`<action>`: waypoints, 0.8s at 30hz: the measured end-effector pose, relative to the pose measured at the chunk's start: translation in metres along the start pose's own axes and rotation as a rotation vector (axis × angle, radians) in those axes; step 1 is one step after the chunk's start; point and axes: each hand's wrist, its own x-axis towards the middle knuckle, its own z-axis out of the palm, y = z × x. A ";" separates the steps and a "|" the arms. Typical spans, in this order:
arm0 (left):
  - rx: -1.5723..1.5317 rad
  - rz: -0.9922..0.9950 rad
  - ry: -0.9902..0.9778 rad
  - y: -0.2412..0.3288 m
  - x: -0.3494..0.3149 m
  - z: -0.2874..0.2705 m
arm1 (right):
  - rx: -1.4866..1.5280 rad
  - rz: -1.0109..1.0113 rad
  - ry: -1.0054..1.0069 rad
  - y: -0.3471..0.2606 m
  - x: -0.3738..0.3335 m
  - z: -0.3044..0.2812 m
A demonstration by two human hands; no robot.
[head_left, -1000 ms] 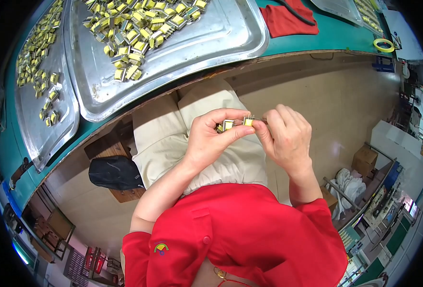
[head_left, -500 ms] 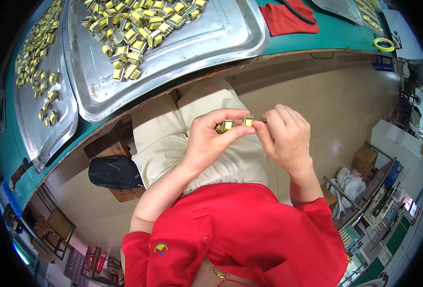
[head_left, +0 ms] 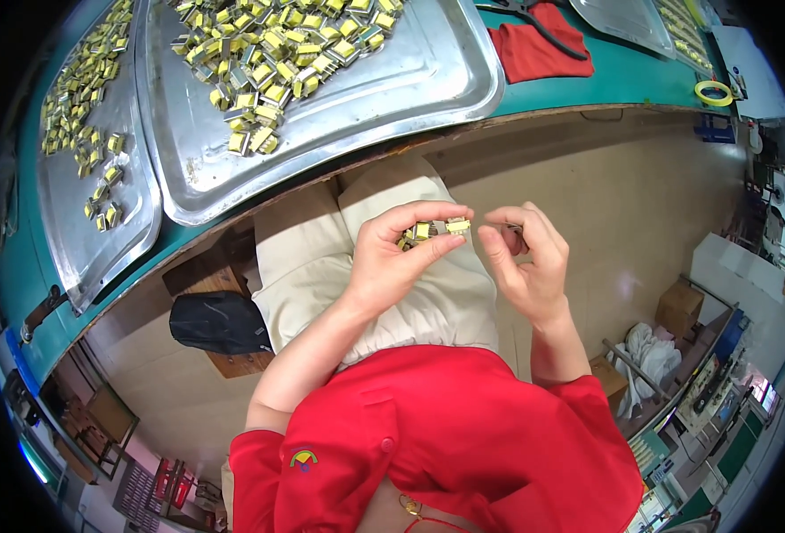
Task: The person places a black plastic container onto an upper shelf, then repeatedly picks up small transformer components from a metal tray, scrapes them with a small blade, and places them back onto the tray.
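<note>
Above my lap, my left hand (head_left: 392, 250) is closed round several small yellow-wrapped transformers. One transformer (head_left: 457, 226) is pinched between its thumb and fingertips, yellow side showing. Another transformer (head_left: 422, 231) sits deeper in the palm, partly hidden by the fingers. Just to the right, a small gap away, is my right hand (head_left: 533, 262). Its thumb and forefinger are apart, while the other fingers curl round something thin and dark, mostly hidden. On a metal tray (head_left: 428, 84) ahead lies a heap of similar transformers (head_left: 272, 67).
A second metal tray (head_left: 130, 235) with more transformers stands at the left on the green table (head_left: 534, 93). Farther right are a red cloth (head_left: 534, 49), a dark-handled tool (head_left: 557, 40) and a yellow tape roll (head_left: 713, 93). A black bag (head_left: 219, 322) rests on a wooden stool (head_left: 239, 362).
My right hand has drawn back from the pinched transformer, and its thumb and forefinger have parted. That transformer now shows a wider yellow side. The whole view has shifted slightly.
</note>
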 end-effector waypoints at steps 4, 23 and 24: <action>-0.003 -0.020 -0.012 0.000 0.002 -0.002 | 0.169 0.091 -0.021 -0.005 0.000 0.003; 1.365 0.769 0.740 0.173 -0.047 -0.160 | 0.227 0.193 -0.091 -0.006 0.010 0.013; 1.408 0.708 0.763 0.178 -0.049 -0.168 | 0.221 0.175 -0.095 -0.008 0.013 0.013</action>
